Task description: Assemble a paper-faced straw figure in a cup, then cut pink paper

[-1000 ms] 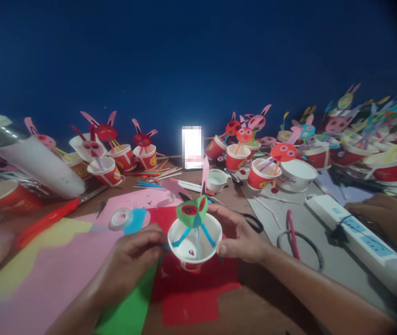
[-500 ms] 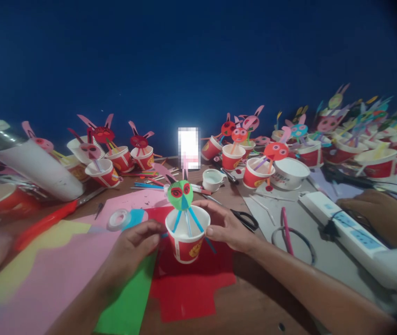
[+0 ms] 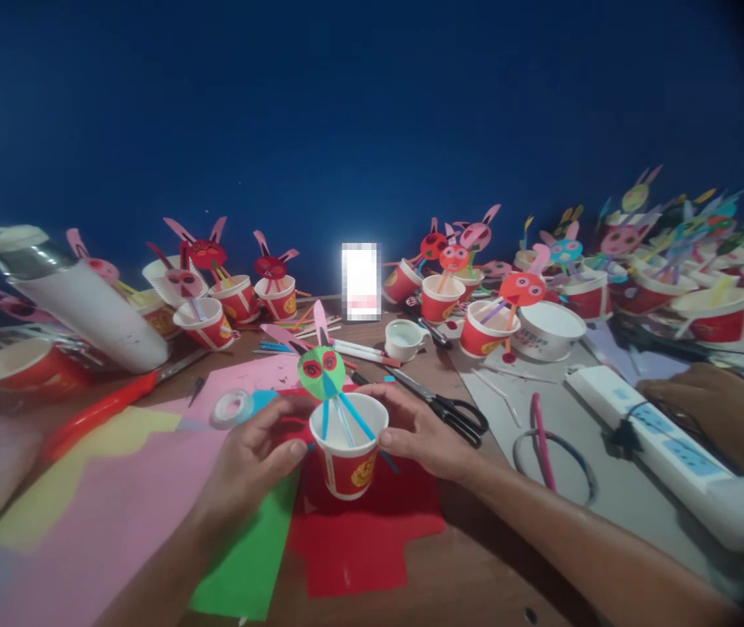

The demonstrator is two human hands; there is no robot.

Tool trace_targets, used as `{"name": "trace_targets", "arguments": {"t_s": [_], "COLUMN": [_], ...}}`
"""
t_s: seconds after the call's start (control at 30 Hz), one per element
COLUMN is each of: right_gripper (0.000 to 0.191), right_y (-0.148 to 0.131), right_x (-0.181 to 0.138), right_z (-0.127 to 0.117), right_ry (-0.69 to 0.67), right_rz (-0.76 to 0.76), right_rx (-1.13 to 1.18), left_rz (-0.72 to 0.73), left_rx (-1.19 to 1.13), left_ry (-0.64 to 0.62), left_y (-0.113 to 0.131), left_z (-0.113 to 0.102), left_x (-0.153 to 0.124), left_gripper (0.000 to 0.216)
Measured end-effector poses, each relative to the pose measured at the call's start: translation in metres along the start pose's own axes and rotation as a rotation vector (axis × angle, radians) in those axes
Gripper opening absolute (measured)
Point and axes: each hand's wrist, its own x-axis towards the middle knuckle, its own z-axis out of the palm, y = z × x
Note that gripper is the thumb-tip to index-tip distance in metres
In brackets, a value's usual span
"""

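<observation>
Both my hands hold a red paper cup (image 3: 349,466) with a white inside, upright above a red paper sheet (image 3: 365,531). My left hand (image 3: 258,457) grips its left side, fingers curled. My right hand (image 3: 421,431) grips the right rim and wall. Out of the cup rises a green paper face (image 3: 321,373) with red eyes and pink ears, on blue sticks (image 3: 346,416).
Coloured sheets, pink (image 3: 104,514) and green (image 3: 247,557), lie at the left. Scissors (image 3: 450,407), a tape roll (image 3: 232,407), a white power strip (image 3: 659,444) and a white tube (image 3: 77,300) are near. Several finished cup rabbits (image 3: 215,300) line the back. Another person's hand (image 3: 718,409) rests at the right.
The cup was tilted with its mouth toward me and now stands upright, a little lower. The green face has swung left. Both hands kept their hold.
</observation>
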Motion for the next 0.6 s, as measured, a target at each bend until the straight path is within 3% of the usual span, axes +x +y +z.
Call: {"name": "trace_targets", "arguments": {"t_s": [0.2,0.43,0.6], "right_gripper": [0.051,0.05,0.047], "right_y": [0.008,0.012,0.011], "right_x": [-0.001,-0.002,-0.003], "right_z": [0.002,0.01,0.013], "right_ry": [-0.028,-0.077,-0.094], "right_rz": [0.021,0.024,0.017], "right_rx": [0.012,0.006,0.005], "left_rz": [0.146,-0.029,-0.08], "left_rx": [0.064,-0.164,-0.203], "left_ry": [0.163,0.111,0.124], "left_y": [-0.002,-0.001,0.0], "left_z": [0.005,0.015,0.017], "left_x": [0.003,0.006,0.002], "left_gripper": [0.033,0.049,0.043]}}
